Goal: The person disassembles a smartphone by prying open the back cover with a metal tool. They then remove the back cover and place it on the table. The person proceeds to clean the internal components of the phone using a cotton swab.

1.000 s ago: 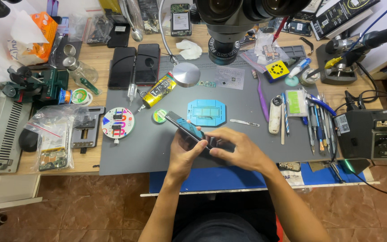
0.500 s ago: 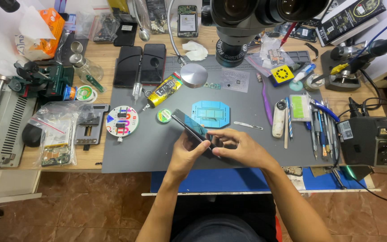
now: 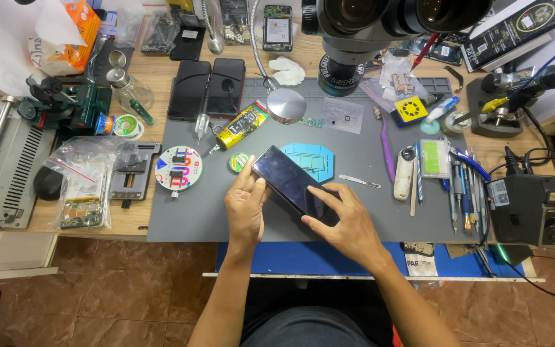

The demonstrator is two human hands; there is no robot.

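A dark phone point(image 3: 292, 184) was held above the grey mat point(image 3: 181, 218) on the surface, its long axis running from 10 to 4 o'clock. The left hand point(image 3: 245, 209) gripped its upper-left edge; the right hand point(image 3: 348, 225) clasped its lower end. A blue fixture point(image 3: 319, 160) lay just behind, and tweezers point(image 3: 360, 182) lay at 2 o'clock.

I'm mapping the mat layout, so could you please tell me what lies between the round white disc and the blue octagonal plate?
In the head view, a small green-and-white tape roll lies between the round white disc and the blue octagonal plate.
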